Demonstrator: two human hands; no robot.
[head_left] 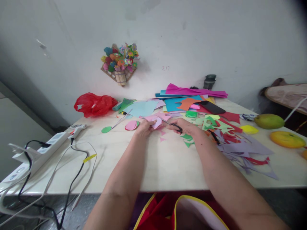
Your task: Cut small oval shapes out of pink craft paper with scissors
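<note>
Between the thumb and fingers of my left hand [145, 127] is a piece of light purple paper [157, 123] with a rounded edge. My right hand [183, 125] grips a pair of scissors [177, 127] with dark handles; the blades point left, close to the paper. Left of my left hand lies a small stack of pink paper circles [131, 125], with red and green edges showing under it. A green paper circle [106, 129] rests farther left. Small pink scraps [163, 139] lie just below the paper.
Green, red and purple paper scraps [244, 145] cover the right side, near mangoes [269, 121]. Coloured sheets [179, 103] and a dark phone [212, 107] are at the back. A red plastic bag [96, 104] sits back left; a power strip [54, 140] with cables runs along the left edge.
</note>
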